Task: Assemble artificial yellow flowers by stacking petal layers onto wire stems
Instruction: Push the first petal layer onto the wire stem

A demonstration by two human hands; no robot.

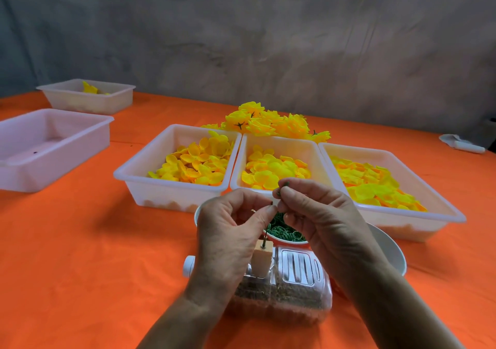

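My left hand (pixel 230 225) and my right hand (pixel 316 214) meet above a small wooden block (pixel 261 258) with a thin green wire stem (pixel 266 237) standing in it. The left thumb and forefinger pinch the top of that stem. The right fingers pinch a small green piece (pixel 282 187) just above. Behind the hands stand three white trays of yellow petals: left (pixel 177 187), middle (pixel 311 147) and right (pixel 418 214). A heap of finished yellow flowers (pixel 271 122) lies behind the trays.
A cup of green rings (pixel 285 234) sits under my hands, next to a clear plastic container (pixel 295 292) and a white bowl (pixel 389 252). An empty white tray (pixel 51 150) and another holding a few petals (pixel 88 99) stand far left. A white object (pixel 461 144) lies far right on the orange cloth.
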